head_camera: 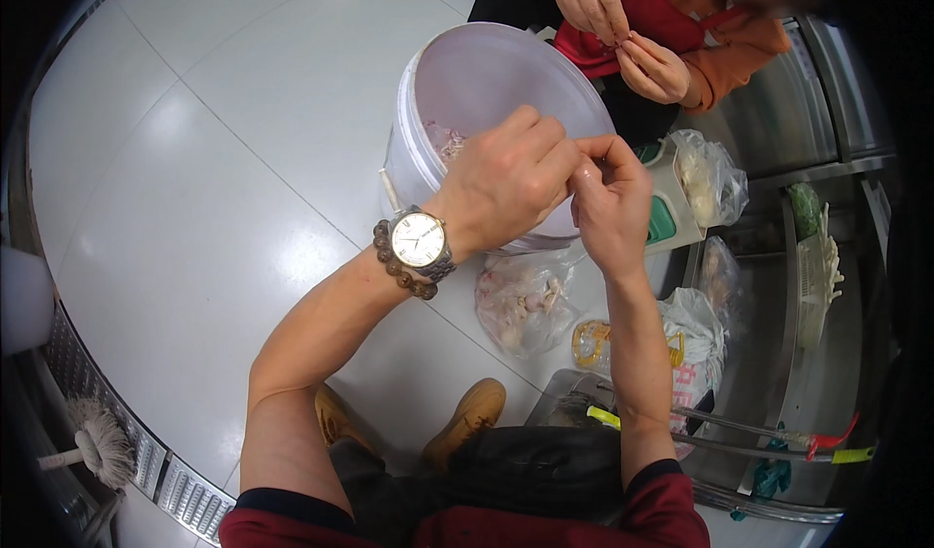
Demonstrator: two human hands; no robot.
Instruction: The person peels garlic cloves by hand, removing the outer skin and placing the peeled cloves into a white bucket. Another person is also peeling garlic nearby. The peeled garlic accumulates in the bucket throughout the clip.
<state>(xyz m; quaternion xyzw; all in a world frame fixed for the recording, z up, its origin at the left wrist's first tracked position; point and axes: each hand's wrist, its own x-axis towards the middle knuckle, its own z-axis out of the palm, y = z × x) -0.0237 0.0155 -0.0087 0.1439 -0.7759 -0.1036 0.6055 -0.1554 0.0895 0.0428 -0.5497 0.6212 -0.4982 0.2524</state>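
My left hand (pixel 507 176), with a watch (pixel 418 238) and a beaded bracelet on the wrist, is over the near rim of a white plastic bucket (pixel 406 121). My right hand (pixel 613 197) meets it, thumb and fingertips pinched together. Anything between the fingers is hidden behind the left hand. Inside the bucket lie pale and purplish garlic skins (pixel 446 141), partly covered by my left hand. On the floor below my hands sits a clear plastic bag (pixel 522 307) with garlic bulbs in it.
Across the bucket, another person's hands (pixel 620 41) pinch something small. A clear bag of pale pieces (pixel 700 183) rests on a white-and-green container (pixel 660 219). An oil bottle (pixel 591 343) and a white bag (pixel 697 322) are by my right arm. A mop head (pixel 102 442) lies at left.
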